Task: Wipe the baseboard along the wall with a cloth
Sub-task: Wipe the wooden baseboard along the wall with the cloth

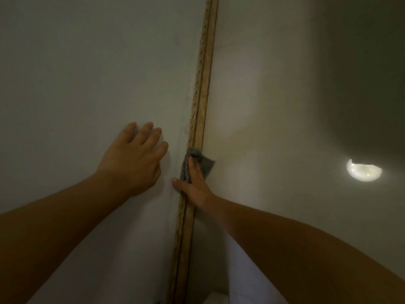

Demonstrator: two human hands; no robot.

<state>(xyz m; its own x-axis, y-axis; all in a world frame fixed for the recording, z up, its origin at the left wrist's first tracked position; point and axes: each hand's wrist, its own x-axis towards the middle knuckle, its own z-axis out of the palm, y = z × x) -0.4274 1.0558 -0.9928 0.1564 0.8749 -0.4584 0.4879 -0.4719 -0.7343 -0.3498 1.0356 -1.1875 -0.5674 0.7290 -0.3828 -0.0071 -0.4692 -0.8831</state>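
Observation:
A narrow tan baseboard runs from the top of the view down to the bottom, between the pale wall on the left and the floor on the right. A grey cloth is pressed against the baseboard about halfway down. My right hand lies flat on the cloth, fingers pointing up along the strip, thumb on the wall side. My left hand rests flat on the wall just left of the baseboard, fingers spread, holding nothing.
The pale wall fills the left half. The glossy floor fills the right half, with a bright light reflection at right and a dark shadow in the upper right corner.

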